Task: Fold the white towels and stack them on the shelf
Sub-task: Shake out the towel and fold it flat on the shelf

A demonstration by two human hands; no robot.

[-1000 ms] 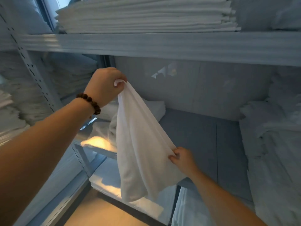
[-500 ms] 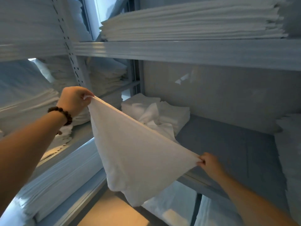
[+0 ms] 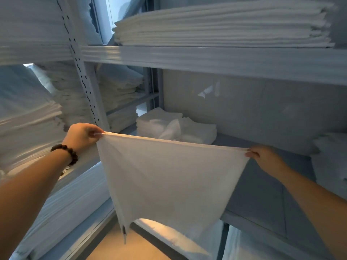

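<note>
A white towel (image 3: pixel 169 177) hangs spread flat in the air in front of the grey shelf (image 3: pixel 262 184). My left hand (image 3: pixel 82 136), with a bead bracelet on the wrist, pinches its upper left corner. My right hand (image 3: pixel 262 156) pinches the upper right corner, so the top edge is stretched taut and nearly level. The lower part hangs down with a small tag at the bottom left corner. Behind the towel, at the back left of the shelf, lies a small pile of white towels (image 3: pixel 174 126), some folded, one rumpled on top.
A tall stack of folded white linen (image 3: pixel 221 25) fills the shelf above. More folded stacks (image 3: pixel 120 91) sit on the rack to the left, behind a perforated upright post (image 3: pixel 84 81). Crumpled white linen (image 3: pixel 330 158) lies at the shelf's right end. A lower shelf holds white fabric (image 3: pixel 169 233).
My right hand rose and moved right, my left hand lowered, so the towel went from hanging bunched to spread wide with a level top edge. The view shifted left.
</note>
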